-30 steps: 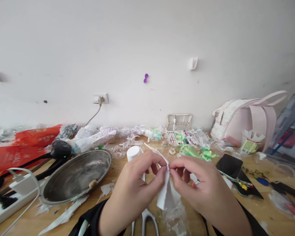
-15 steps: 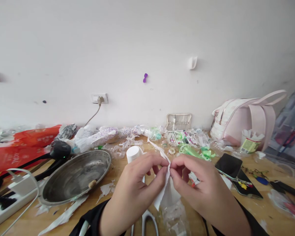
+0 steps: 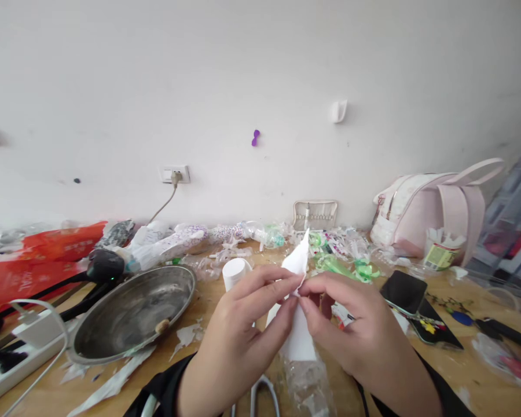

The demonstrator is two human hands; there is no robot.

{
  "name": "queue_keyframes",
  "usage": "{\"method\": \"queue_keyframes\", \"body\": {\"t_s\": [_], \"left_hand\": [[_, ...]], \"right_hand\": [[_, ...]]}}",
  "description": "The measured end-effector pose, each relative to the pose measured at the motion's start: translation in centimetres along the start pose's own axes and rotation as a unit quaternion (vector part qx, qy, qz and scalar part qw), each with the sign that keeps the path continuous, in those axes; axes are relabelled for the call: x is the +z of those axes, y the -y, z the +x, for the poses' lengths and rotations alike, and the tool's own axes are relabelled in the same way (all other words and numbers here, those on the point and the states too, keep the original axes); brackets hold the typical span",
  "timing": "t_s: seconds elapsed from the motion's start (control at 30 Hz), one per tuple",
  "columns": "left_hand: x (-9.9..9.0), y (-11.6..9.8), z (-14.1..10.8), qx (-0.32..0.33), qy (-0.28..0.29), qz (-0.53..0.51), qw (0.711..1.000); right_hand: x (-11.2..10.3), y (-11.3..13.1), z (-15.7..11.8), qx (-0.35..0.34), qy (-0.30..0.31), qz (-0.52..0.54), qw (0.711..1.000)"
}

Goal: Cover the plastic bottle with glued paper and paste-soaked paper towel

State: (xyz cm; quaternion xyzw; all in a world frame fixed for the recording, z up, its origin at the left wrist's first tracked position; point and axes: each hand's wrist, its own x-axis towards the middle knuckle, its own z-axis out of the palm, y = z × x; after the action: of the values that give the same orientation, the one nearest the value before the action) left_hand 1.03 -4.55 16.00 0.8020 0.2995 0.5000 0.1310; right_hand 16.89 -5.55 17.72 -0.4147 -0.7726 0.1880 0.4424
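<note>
A piece of thin white paper (image 3: 298, 341), perhaps tissue, is pinched between my two hands near the middle of the view. One pointed end rises above the fingers, and a wider part hangs below them. My left hand (image 3: 247, 324) grips it with thumb and fingertips. Close against it, my right hand (image 3: 351, 324) pinches the same spot from the other side. Under the hands lie a clear plastic wrapper (image 3: 308, 388) and the grey handles of scissors (image 3: 264, 394). Just behind my left hand stands a white lidded bottle (image 3: 235, 272), partly hidden.
A metal dish (image 3: 134, 307) holding a small brown lump sits left, beside a power strip (image 3: 21, 353) and red bags (image 3: 61, 249). Plastic scraps (image 3: 269, 234) line the wall. Right are a phone (image 3: 403, 292), a pink backpack (image 3: 429, 214) and a tub of white strips (image 3: 441, 255).
The paper has turned; its upper end now stands up broader and pointed above the fingers. My left fingers have moved over the pinched spot, nearer the right fingertips.
</note>
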Motion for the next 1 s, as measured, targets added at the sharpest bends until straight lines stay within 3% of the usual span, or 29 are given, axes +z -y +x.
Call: {"method": "queue_keyframes", "body": {"t_s": [0.37, 1.0], "left_hand": [[-0.29, -0.16, 0.52, -0.060, 0.043, -0.104, 0.992], [0.01, 0.28, 0.42, -0.034, 0.043, -0.082, 0.995]], "right_hand": [[-0.41, 0.32, 0.42, 0.030, 0.004, 0.060, 0.998], [-0.17, 0.17, 0.28, 0.010, -0.019, 0.007, 1.000]]}}
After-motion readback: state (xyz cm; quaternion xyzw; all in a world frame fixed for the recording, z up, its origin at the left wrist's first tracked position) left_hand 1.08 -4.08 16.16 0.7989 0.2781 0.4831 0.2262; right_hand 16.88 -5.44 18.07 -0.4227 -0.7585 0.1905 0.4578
